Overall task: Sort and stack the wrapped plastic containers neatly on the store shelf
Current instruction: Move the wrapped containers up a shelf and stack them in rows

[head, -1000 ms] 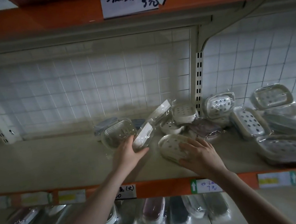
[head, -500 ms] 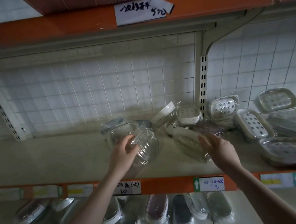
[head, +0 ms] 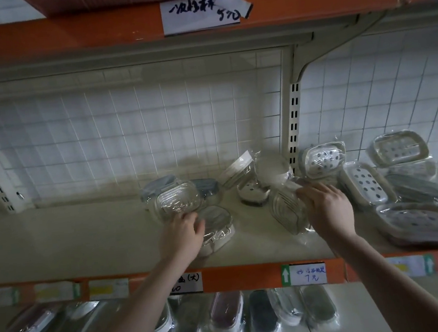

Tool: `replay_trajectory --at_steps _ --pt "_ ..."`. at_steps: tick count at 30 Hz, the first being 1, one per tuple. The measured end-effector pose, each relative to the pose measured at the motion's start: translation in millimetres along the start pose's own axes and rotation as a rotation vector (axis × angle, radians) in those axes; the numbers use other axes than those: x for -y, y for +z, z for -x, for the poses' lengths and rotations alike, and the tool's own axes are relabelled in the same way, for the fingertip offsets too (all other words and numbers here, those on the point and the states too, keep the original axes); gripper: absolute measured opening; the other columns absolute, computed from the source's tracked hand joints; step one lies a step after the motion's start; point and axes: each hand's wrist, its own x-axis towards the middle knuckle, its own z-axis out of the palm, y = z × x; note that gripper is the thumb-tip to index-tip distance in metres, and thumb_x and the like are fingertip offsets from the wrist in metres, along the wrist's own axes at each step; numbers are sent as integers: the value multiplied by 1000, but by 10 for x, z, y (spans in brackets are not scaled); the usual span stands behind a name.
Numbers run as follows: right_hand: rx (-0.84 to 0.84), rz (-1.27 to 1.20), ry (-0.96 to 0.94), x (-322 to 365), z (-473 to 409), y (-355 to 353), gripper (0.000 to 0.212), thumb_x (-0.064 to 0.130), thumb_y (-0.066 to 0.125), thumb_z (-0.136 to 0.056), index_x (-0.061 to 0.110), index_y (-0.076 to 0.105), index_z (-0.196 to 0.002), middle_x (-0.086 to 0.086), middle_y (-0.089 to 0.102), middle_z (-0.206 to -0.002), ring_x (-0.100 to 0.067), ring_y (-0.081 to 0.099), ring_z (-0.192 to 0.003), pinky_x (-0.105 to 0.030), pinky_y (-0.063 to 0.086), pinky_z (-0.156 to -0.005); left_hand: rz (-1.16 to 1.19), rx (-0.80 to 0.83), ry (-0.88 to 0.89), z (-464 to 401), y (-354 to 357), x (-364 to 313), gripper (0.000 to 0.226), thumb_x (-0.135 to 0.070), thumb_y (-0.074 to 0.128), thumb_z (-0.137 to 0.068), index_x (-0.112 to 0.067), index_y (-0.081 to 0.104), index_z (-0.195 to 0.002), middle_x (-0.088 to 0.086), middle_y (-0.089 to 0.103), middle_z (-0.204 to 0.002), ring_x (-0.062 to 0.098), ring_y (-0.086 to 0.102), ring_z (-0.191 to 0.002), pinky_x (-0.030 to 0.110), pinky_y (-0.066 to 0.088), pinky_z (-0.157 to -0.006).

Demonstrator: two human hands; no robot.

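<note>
**Sorting wrapped containers on the store shelf**

Reaching over the orange front edge of the shelf (head: 57, 237), both hands work among the wrapped plastic containers. The left hand (head: 183, 234) lies on a clear wrapped container (head: 216, 227) near the middle of the shelf, fingers loosely curved over its near end; whether it grips cannot be told. Just behind it stands a ribbed clear container (head: 178, 201), tilted. The right hand (head: 328, 209) holds a clear ridged container (head: 288, 210), fingers curled over its top edge. More wrapped containers (head: 365, 183) crowd the right end.
</note>
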Motion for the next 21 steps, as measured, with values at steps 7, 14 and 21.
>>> replay_trajectory --at_steps 7,14,21 --pt "316 302 154 37 -88 -45 59 65 56 -78 12 70 -101 -9 70 -97 -30 61 -96 -39 42 -83 -68 160 12 -82 26 -122 74 -70 40 -85 -13 52 -131 5 43 -142 23 43 -127 35 40 -101" --pt "283 224 4 -79 36 123 88 58 74 -63 4 51 -129 -15 57 -115 -34 58 -102 -46 46 -86 -162 334 14 -142 70 -173 86 -73 39 -84 -24 18 -151 5 14 -158 28 16 -143 41 19 -114" --pt "466 214 98 6 60 162 107 57 74 -61 6 30 -144 -13 46 -127 -35 47 -113 -47 38 -95 -151 436 -13 -191 61 -131 87 -66 48 -82 -32 8 -151 6 9 -159 32 11 -144 48 24 -113"
